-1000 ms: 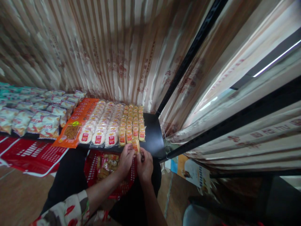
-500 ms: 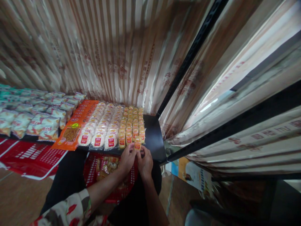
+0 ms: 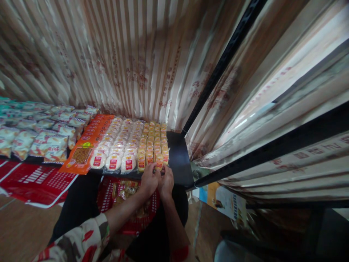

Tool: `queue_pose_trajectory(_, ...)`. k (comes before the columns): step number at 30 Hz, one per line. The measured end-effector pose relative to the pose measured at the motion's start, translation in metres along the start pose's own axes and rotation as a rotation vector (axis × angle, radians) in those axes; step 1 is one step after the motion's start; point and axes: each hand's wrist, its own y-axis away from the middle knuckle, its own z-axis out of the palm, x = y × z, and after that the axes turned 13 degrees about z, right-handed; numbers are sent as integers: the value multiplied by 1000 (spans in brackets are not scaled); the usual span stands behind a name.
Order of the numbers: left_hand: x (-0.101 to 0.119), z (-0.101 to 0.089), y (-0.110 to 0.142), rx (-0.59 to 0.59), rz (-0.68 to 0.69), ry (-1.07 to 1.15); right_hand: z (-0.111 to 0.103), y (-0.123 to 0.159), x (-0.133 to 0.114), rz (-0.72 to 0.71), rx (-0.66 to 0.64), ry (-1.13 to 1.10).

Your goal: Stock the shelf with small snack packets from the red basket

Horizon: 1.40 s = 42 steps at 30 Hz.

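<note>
My left hand (image 3: 149, 181) and my right hand (image 3: 165, 183) meet at the shelf's front edge, fingers closed around the lower end of a small yellow snack packet (image 3: 159, 160) with a red label. The packet stands at the front of the rows of matching yellow packets (image 3: 149, 143), close against them. Left of these are rows of round white wrapped crackers (image 3: 128, 162). Between my legs, a red basket (image 3: 105, 196) holds more wrapped yellowish packets (image 3: 125, 193). My fingertips are partly hidden behind my knuckles.
The black shelf (image 3: 178, 156) extends right to a dark metal post (image 3: 218, 74). An orange snack bag (image 3: 89, 142) and many white snack bags (image 3: 54, 145) lie to the left. Striped curtains (image 3: 141, 54) hang behind. A red sheet (image 3: 35, 183) hangs at the left front.
Both hands have moved slightly forward with the yellow packet, bringing it up to the front of the rows. The fingers now cover its lower part.
</note>
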Motion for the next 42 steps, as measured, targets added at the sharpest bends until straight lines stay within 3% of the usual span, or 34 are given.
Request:
queue_pose_trajectory(7,13,-4,-2,-15,55,8,4,-4,2,16,27,-59)
queue_pose_trajectory(20,12,-6,-4,-56,91,-122,6,-4,-9,78,7,-91)
queue_pose_trajectory(31,-1,-5,-3,-72,187,-183,6,-4,-12,133,-10,-85)
queue_pose_trajectory(42,-32,-5,5,-158,368,-460,7,-3,-8,144,1,-47)
